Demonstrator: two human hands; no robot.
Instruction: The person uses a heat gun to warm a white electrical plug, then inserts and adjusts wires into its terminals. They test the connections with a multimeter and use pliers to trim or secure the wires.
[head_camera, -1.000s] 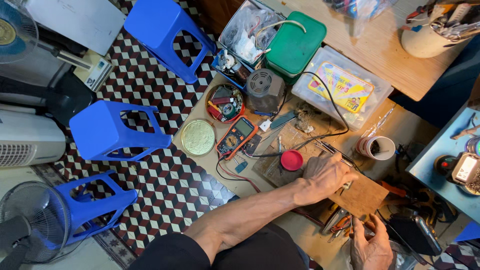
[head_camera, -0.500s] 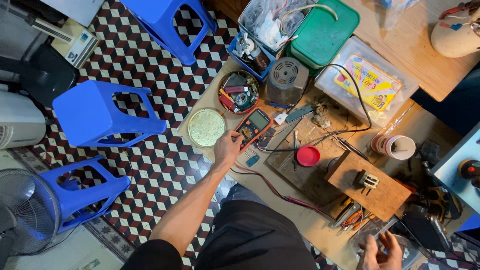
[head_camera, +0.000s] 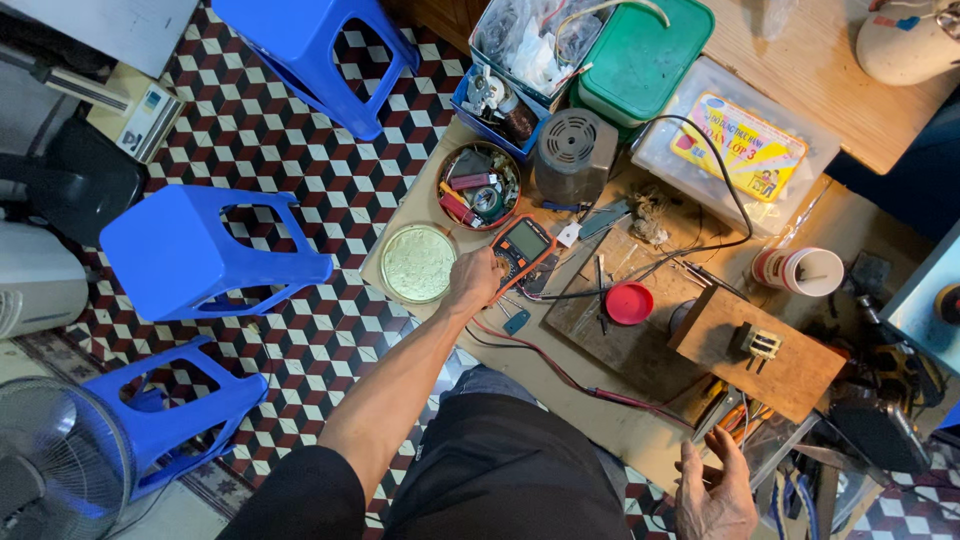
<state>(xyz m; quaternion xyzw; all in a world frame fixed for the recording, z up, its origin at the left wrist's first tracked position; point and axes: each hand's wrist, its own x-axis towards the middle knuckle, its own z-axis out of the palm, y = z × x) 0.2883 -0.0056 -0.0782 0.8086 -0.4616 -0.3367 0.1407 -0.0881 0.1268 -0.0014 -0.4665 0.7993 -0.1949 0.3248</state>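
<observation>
My left hand (head_camera: 472, 285) reaches across the low workbench (head_camera: 600, 420) and grips the lower end of an orange multimeter (head_camera: 528, 245) with a grey screen. Its red lead (head_camera: 560, 375) trails over the bench towards me. A round pale-green lid (head_camera: 418, 263) lies just left of this hand. My right hand (head_camera: 715, 495) hovers at the bottom right with fingers spread and nothing in it, near pliers at the bench edge. A red cap (head_camera: 629, 303) and a wooden block (head_camera: 790, 385) carrying a small metal part (head_camera: 760, 345) lie between the two hands.
Behind the meter stand a round tin of small parts (head_camera: 478, 185), a grey motor housing (head_camera: 575, 155), a green box (head_camera: 640, 60) and a clear case (head_camera: 700, 100). A white cup (head_camera: 800, 270) lies at the right. Blue stools (head_camera: 200, 255) and a fan (head_camera: 60, 460) stand on the checked floor.
My left hand left the wooden block, swung left to the multimeter and now closes on its lower end. The right hand stayed low at the right and spread its fingers.
</observation>
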